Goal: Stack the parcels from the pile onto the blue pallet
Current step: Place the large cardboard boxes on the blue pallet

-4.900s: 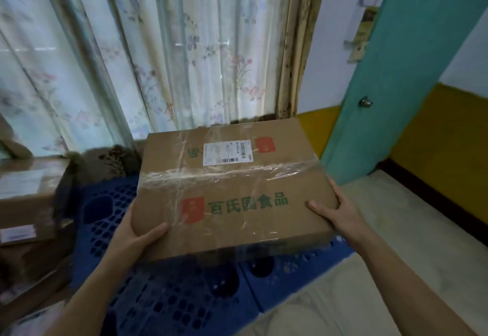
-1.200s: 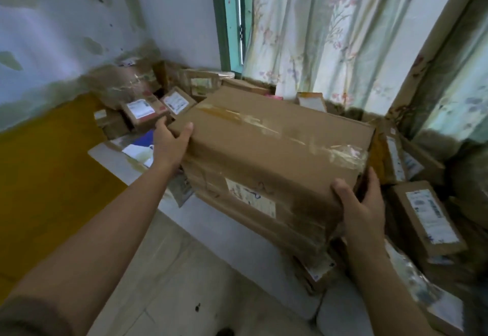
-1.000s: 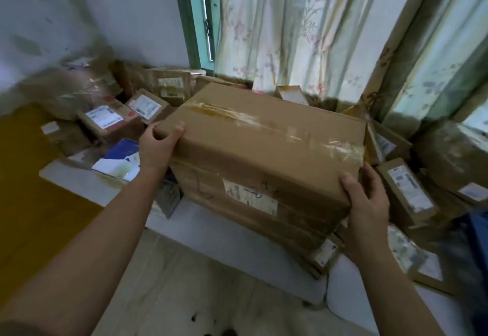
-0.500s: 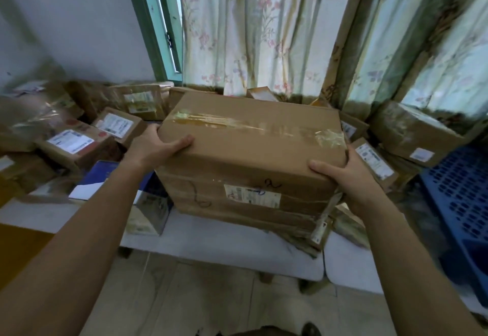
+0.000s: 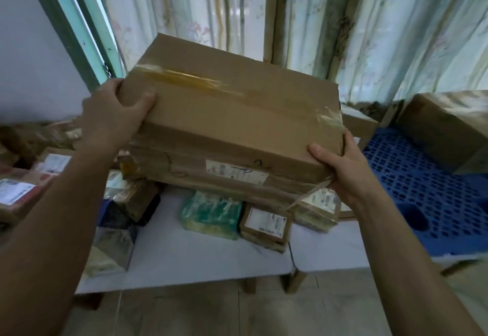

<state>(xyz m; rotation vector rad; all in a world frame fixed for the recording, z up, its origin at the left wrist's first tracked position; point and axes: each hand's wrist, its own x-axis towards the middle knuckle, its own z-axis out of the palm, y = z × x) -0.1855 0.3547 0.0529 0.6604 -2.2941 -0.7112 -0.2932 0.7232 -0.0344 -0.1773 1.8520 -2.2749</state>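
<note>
Now the large cardboard box (image 5: 232, 122) sits at frame centre, lifted clear of the white platform (image 5: 200, 254); half a second ago it hung lower, close over the small parcels beneath it. The view has swung rightward, so the blue pallet (image 5: 422, 198) fills more of the right edge than before. Judged from this, the pickup is done and the carry toward the pallet is under way.

Grip: left hand (image 5: 113, 116) wraps the box's upper-left corner, thumb on the near face, fingers curled over the top edge. Right hand (image 5: 340, 169) clamps the lower-right corner, thumb on the near face, fingers behind and hidden. Both hands are closed on the box.

Counts:
- Carried box: one, with one white label (image 5: 236, 174) on its near face and one strip of tape across its top.
- Boxes already on the pallet: one plainly seen, the brown box (image 5: 446, 129) at right; a second pale edge shows behind the carried box, unclear.
- Small parcels below the carried box: about four distinguishable, including one green packet (image 5: 211, 213) and one labelled carton (image 5: 265, 223).
- More parcels (image 5: 23, 188) at lower left: several, blurred, not countable.
- Pallets: one.
</note>
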